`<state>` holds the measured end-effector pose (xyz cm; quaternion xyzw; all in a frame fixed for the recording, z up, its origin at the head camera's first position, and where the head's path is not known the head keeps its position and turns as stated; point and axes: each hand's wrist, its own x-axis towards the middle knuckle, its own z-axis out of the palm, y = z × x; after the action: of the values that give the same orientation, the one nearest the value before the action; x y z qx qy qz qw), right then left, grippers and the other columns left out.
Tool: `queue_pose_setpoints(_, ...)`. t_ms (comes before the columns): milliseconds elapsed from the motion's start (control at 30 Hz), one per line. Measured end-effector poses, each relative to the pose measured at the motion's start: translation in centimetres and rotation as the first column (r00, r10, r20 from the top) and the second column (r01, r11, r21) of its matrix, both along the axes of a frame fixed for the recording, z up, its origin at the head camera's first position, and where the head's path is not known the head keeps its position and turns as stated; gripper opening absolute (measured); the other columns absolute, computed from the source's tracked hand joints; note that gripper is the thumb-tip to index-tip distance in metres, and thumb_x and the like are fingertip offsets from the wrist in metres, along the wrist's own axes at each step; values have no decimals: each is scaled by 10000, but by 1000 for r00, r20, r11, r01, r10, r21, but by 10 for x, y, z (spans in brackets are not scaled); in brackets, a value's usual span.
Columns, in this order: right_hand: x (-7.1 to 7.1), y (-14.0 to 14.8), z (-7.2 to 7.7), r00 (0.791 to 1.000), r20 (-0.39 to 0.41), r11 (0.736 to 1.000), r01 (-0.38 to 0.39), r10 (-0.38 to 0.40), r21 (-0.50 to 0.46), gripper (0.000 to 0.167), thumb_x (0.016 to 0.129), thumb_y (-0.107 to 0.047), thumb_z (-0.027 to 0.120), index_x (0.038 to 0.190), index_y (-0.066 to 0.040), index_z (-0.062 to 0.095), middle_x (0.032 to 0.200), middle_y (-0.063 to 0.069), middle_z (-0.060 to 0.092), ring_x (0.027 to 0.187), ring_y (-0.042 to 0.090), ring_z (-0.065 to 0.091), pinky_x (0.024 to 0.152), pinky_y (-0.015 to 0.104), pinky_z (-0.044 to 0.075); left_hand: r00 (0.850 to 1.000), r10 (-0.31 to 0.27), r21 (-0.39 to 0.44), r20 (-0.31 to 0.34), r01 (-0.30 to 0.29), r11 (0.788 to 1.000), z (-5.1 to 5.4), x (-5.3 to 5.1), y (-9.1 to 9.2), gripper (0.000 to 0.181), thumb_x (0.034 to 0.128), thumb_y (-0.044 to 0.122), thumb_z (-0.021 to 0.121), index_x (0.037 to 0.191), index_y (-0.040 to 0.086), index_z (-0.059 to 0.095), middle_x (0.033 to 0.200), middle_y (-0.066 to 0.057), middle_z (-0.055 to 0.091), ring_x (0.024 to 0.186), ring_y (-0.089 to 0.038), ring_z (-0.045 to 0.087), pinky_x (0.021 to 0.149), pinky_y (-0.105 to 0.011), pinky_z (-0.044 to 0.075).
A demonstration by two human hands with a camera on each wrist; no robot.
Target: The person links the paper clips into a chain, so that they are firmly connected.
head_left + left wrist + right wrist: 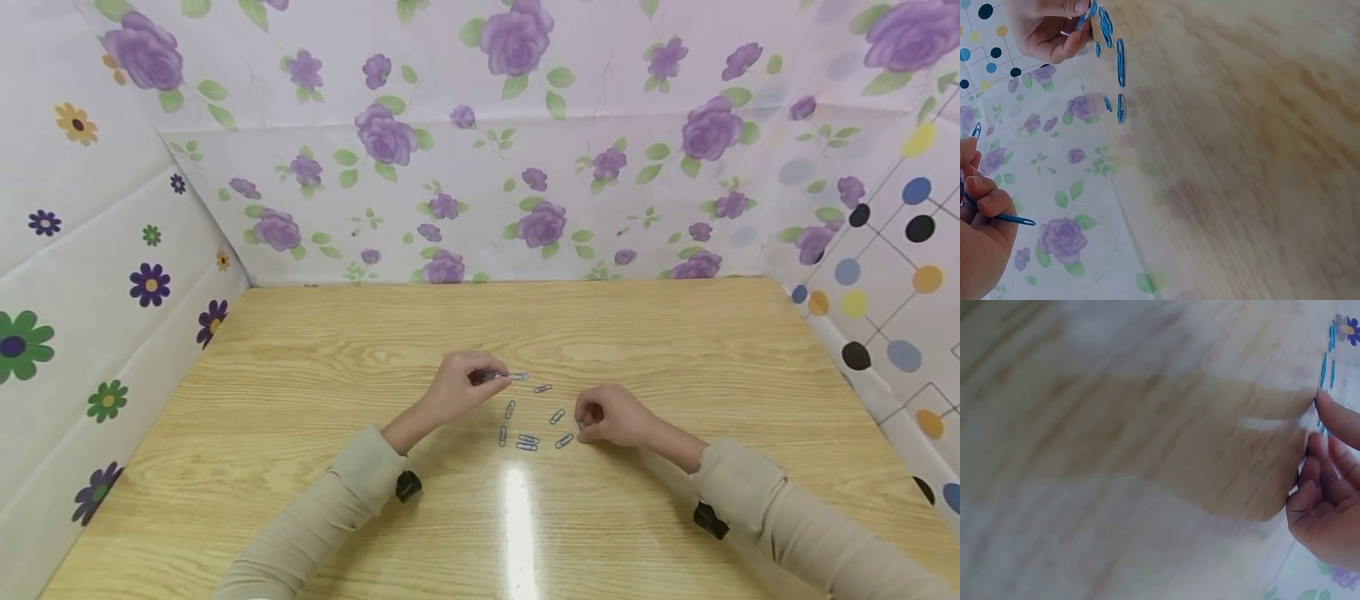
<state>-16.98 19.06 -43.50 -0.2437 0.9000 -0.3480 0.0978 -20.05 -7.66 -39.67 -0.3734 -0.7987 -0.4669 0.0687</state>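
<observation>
In the head view, several blue paper clips (528,438) lie in a rough ring on the wooden table. My left hand (467,387) is at the ring's far left, its thumb and forefinger pinching a paper clip (518,377). In the left wrist view, one blue clip (1017,219) sticks out of that hand's curled fingers and another (977,130) shows above its fingertips. At the ring's right side, my right hand (611,415) has its fingers curled down at the table. Between its thumb and fingertips a small blue clip (1081,22) shows, partly hidden; the right wrist view hides it.
The wooden table (300,350) reaches back to a cloth wall with purple roses (540,225). Flowered cloth (150,285) stands at the left and dotted cloth (903,354) at the right. A bright light reflection crosses the tabletop in front of the clips.
</observation>
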Motion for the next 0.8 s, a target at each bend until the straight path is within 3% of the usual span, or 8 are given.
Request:
queue_pose_setpoints(200,1,1,1,996,88,998,35,-29,-62,153,733,-65,738,778,-87,593,633,-46,547,575,103,481,530,225,406,1000,4,-11,4,-4,1000,-1,-1,1,42,803,49,679,831,22,694,775,-32,648,594,-59,476,508,-198,412)
queue_pose_setpoints(367,-1,1,11,984,166,981,86,-57,-174,121,763,-45,707,824,-49,602,699,29,608,618,152,531,555,244,429,1000,2,-6,-4,-2,1000,0,0,2,39,798,46,684,825,19,694,770,-33,646,596,-66,478,509,-197,411)
queue_pose_setpoints(733,3,-2,35,976,209,939,132,-67,-317,108,793,-17,661,881,6,603,765,75,634,739,274,596,651,278,464,1000,-5,4,17,5,1000,-1,2,1,47,801,13,672,833,-15,691,740,-86,630,583,-84,440,509,-194,371)
queue_pose_setpoints(800,3,-2,38,974,216,932,141,-70,-335,93,819,-22,634,901,10,604,784,80,637,764,325,593,665,317,480,1000,-2,-4,22,2,1000,9,9,2,47,797,-12,664,832,-39,682,744,-111,632,584,-87,446,513,-194,378)
